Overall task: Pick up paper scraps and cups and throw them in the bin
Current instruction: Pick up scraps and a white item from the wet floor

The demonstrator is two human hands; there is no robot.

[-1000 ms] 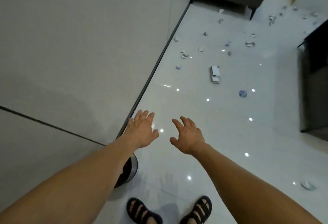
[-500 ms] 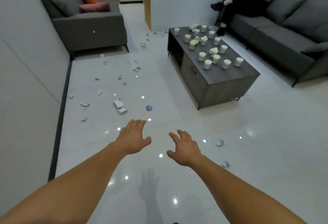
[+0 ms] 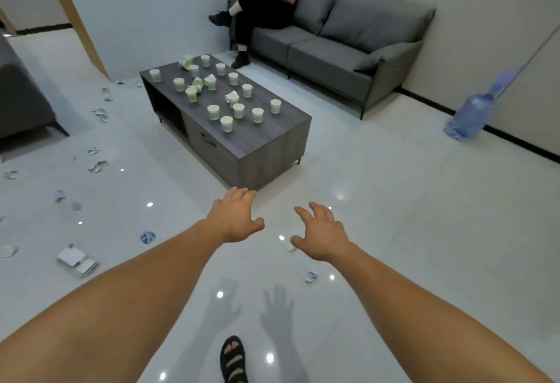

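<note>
Several white paper cups [image 3: 226, 123] stand or lie tipped on a dark grey coffee table [image 3: 272, 152] ahead of me. Paper scraps [image 3: 97, 166] litter the glossy white floor at the left, with a blue crumpled scrap [image 3: 147, 237] and a folded white paper piece [image 3: 77, 260] nearer. One small scrap [image 3: 310, 276] lies below my right wrist, another [image 3: 291, 247] beside my right thumb. My left hand [image 3: 235, 219] and my right hand [image 3: 321, 234] are stretched out in front, fingers spread, holding nothing. The bin is out of view.
A person sits on a grey sofa [image 3: 339, 49] behind the table. A second sofa [image 3: 21, 103] is at the left edge. A blue water bottle [image 3: 471, 116] stands by the right wall. A white partition [image 3: 121, 22] stands beyond the table. My sandalled foot [image 3: 232, 358] is below.
My view has swung from the wall and the black bin at my feet rightwards to the coffee table and sofa. Both hands stay outstretched and empty.
</note>
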